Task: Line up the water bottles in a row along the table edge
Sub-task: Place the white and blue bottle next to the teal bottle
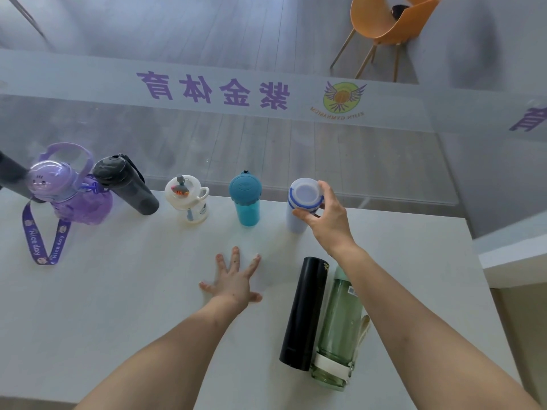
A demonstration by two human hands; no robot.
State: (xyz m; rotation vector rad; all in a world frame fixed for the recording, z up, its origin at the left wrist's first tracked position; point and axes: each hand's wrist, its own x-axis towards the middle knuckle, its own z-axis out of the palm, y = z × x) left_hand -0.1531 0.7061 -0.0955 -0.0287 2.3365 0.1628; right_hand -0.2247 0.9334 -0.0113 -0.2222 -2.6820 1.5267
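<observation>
Several bottles stand along the far edge of the white table [118, 291]: a purple bottle [68, 193] with a lanyard, a dark grey bottle [124, 184], a small white cup [188, 201], a teal bottle [246, 199] and a pale blue bottle [302, 202]. My right hand [325, 217] grips the pale blue bottle near its lid. My left hand [235, 279] lies flat on the table with fingers spread, holding nothing. A black flask [305, 312] and a green glass bottle [339, 329] lie on their sides under my right forearm.
A glass partition with purple lettering [213, 88] rises just behind the table's far edge. An orange chair [384, 25] stands on the floor beyond it. The table's right edge [485, 291] lies close to the lying bottles.
</observation>
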